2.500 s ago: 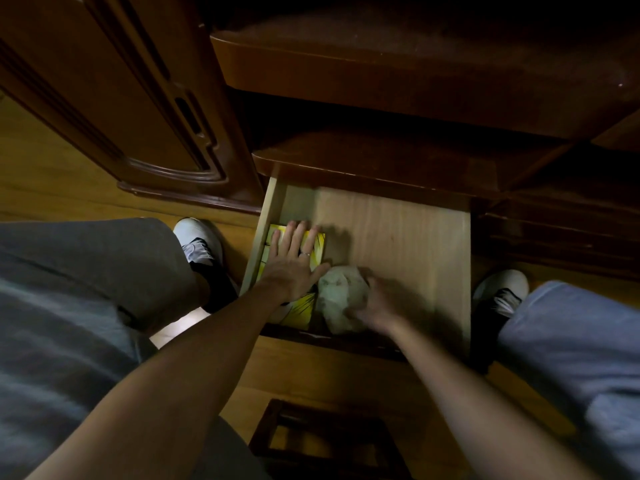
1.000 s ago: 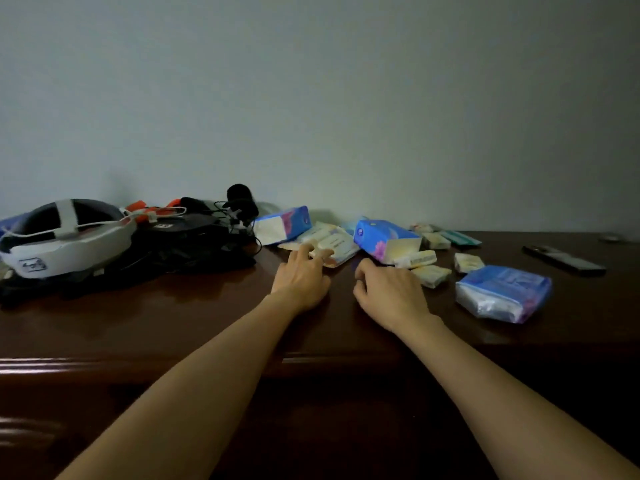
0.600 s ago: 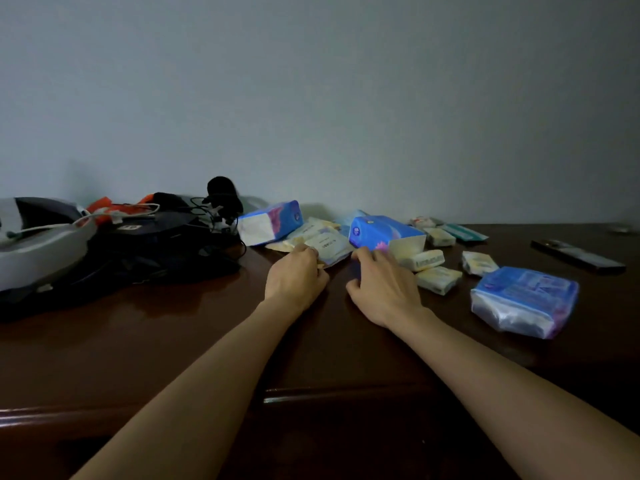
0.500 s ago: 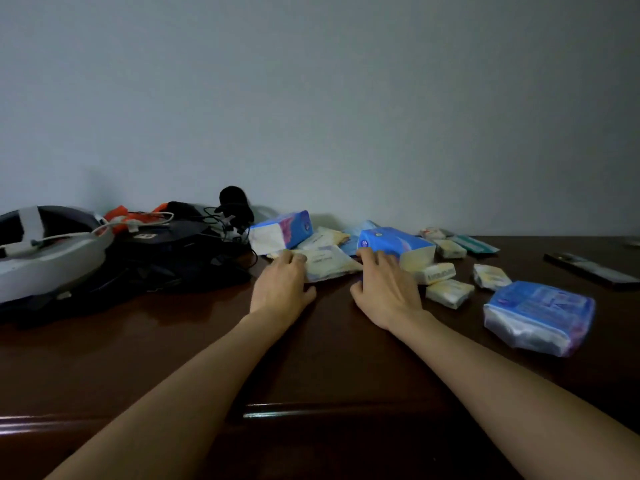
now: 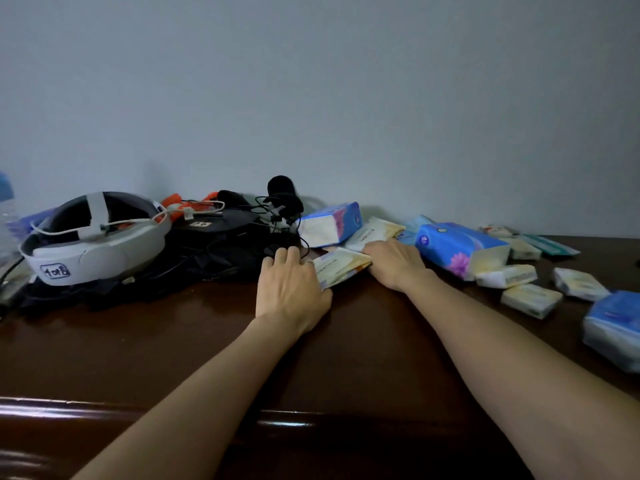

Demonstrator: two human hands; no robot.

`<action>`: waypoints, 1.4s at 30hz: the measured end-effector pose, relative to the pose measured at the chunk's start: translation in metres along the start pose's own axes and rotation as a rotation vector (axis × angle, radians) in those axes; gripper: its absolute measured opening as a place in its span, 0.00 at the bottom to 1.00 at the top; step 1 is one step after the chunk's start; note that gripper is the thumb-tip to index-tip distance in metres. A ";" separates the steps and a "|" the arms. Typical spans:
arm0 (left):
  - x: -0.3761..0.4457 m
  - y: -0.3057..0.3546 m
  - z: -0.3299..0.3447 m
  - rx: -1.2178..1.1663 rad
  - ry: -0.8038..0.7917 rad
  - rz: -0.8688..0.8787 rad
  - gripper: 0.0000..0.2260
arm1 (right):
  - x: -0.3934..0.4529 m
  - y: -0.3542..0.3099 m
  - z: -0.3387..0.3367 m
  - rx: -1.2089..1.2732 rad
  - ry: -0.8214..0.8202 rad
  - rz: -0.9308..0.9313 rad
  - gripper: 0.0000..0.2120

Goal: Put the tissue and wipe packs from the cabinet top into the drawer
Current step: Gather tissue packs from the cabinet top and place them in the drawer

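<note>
Squeezing one flat pale pack (image 5: 341,266) between left hand (image 5: 291,289) and right hand (image 5: 393,263), both curling around it, for carrying to drawer.

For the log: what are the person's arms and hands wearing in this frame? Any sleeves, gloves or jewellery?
Both forearms are bare, with no sleeves in view and no gloves or watch. The left hand has a thin ring on one finger. The right hand shows no jewellery that I can make out.
</note>
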State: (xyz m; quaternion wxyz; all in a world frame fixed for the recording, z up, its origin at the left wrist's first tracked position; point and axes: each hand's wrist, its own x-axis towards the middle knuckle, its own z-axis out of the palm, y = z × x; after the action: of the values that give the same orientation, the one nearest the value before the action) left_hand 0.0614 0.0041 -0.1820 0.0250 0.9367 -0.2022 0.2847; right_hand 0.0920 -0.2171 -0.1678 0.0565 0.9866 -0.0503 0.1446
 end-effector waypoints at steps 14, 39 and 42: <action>-0.050 0.002 -0.032 -0.248 -0.313 -0.008 0.27 | -0.113 -0.016 -0.044 0.093 0.040 -0.074 0.17; -0.464 0.081 0.013 -1.756 -0.489 -0.966 0.19 | -0.560 -0.103 0.112 0.681 -0.096 -0.161 0.30; -0.462 0.083 0.027 -1.744 -0.520 -1.048 0.17 | -0.572 -0.094 0.128 0.764 -0.173 -0.148 0.20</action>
State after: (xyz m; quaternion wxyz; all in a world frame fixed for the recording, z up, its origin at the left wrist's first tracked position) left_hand -0.3069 0.0920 -0.4615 0.7671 0.5966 0.0942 -0.2160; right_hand -0.4069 -0.0927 -0.4649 -0.3086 0.9461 0.0739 0.0646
